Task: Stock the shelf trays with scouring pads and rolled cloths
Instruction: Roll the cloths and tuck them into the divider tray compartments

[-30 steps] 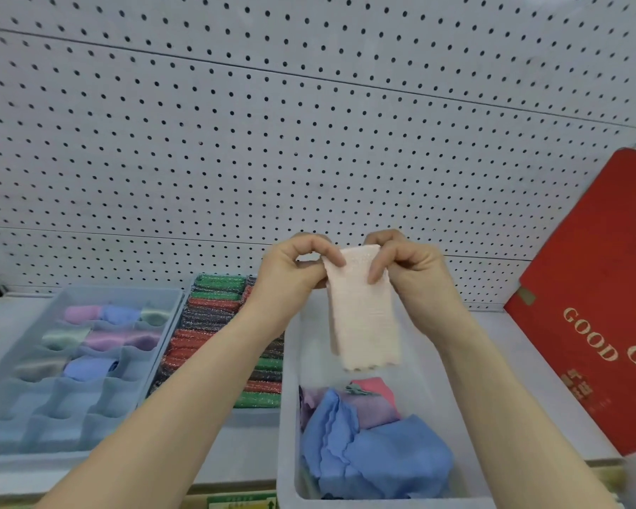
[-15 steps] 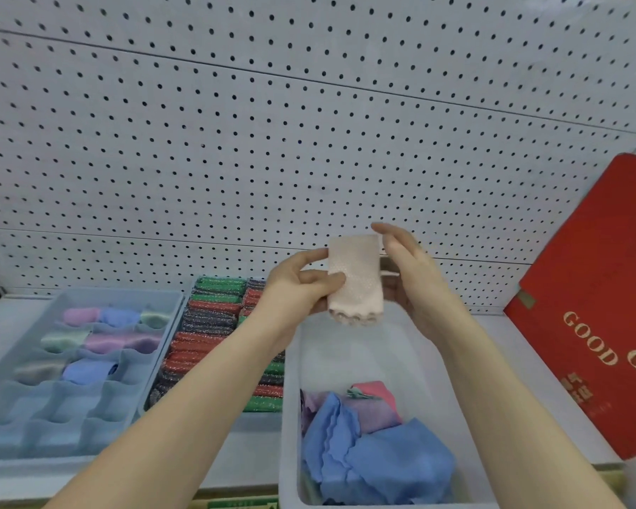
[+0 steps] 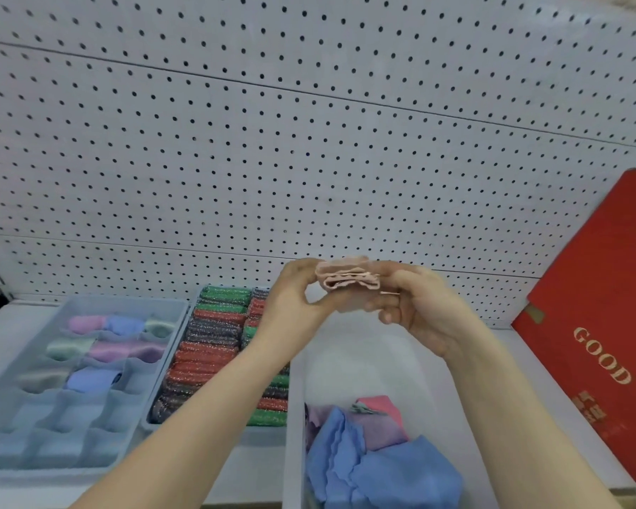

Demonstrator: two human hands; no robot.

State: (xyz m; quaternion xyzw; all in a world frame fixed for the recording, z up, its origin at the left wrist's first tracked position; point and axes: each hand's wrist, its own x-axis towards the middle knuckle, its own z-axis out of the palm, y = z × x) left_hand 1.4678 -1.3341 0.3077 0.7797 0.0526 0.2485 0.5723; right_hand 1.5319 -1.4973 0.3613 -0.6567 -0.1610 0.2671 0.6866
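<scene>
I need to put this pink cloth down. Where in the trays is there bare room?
The near compartments of the divider tray, in front of the blue roll, look bare. Its far rows hold rolls, and the scouring pad tray is packed.

This is a shop, at a display fixture: a white perforated metal back panel (image 3: 309, 141) rises behind a flat white shelf (image 3: 1, 336), as on a retail pegboard unit. The stock on the shelf is sorted by kind, with pastel rolled cloths (image 3: 125, 350) filed in the cells of a pale blue divided plastic tray (image 3: 125, 304) on the left and glittery red, green and dark scouring pads (image 3: 206, 347) packed in tight rows just right of it. A clear plastic bin (image 3: 292, 416) of loose blue and pink cloths (image 3: 393, 475) stands near, and a flat red box with gold lettering (image 3: 610, 306) leans at the far right.
</scene>
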